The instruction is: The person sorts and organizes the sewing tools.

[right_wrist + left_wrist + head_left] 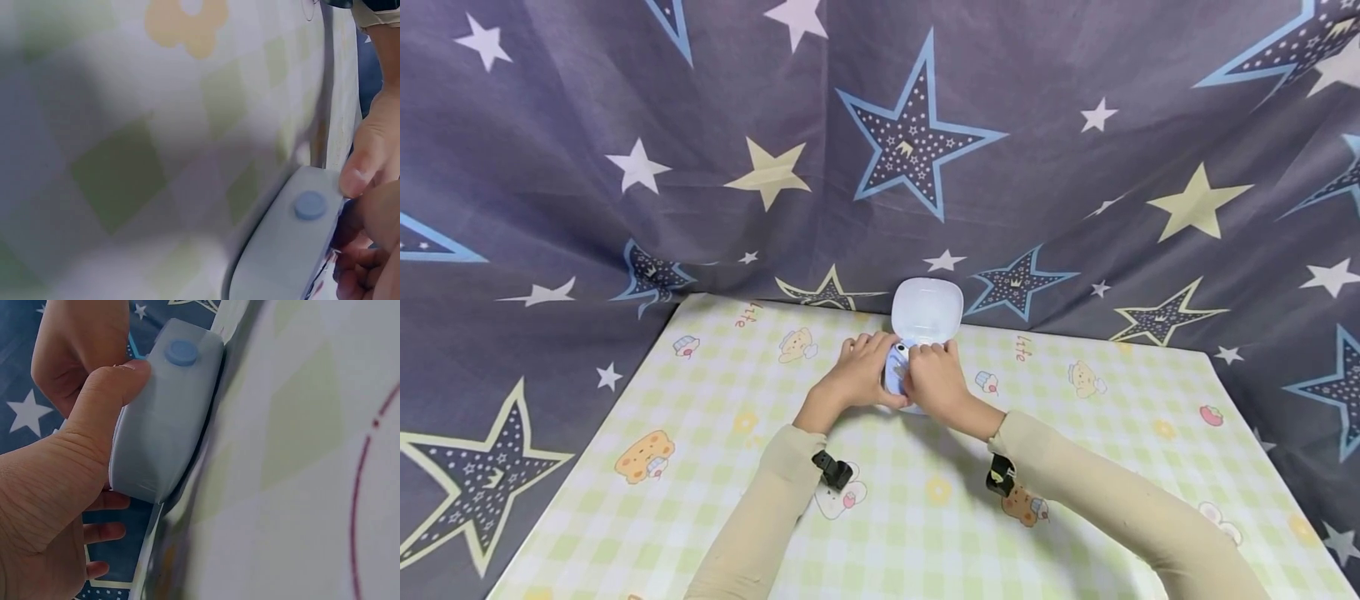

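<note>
A pale box (913, 409) with rounded corners stands on the table, its whitish lid (927, 308) raised at the back. A round blue button (181, 353) sits on its front wall. Inside shows a blue piece (895, 367) with a cartoon eye. My left hand (857, 375) grips the box's left side, thumb on the front rim and fingers curled farther back. Over the right part of the box, my right hand (938, 379) has its fingers curled down into it. What lies under those fingers is hidden, also in the right wrist view.
A checked cloth with cartoon prints covers the table (700, 500). Right behind the lid hangs a dark star-patterned curtain (865, 242), which also runs along both sides. Black straps with small cameras (832, 471) sit on both wrists.
</note>
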Motion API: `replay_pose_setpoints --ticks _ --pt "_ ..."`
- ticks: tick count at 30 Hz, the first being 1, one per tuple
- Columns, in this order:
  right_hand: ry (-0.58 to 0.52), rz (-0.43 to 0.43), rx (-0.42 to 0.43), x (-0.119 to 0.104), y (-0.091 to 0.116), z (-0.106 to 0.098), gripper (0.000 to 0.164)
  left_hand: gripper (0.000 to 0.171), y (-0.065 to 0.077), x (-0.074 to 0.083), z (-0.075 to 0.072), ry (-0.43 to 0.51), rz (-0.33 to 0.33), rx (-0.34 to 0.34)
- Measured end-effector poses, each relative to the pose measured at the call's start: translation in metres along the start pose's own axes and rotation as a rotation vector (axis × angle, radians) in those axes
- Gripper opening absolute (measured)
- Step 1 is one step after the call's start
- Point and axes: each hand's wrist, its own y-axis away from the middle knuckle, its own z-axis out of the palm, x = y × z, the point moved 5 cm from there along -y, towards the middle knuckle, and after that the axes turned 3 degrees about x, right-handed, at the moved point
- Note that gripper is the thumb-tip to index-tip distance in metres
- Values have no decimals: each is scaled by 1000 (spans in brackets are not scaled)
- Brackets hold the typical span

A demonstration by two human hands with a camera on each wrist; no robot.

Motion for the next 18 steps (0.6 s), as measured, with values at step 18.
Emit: replay_pose_setpoints --ticks 18 --pt "-52 -220 -16 9 0 -6 17 108 -1 -3 -6 -22 27 14"
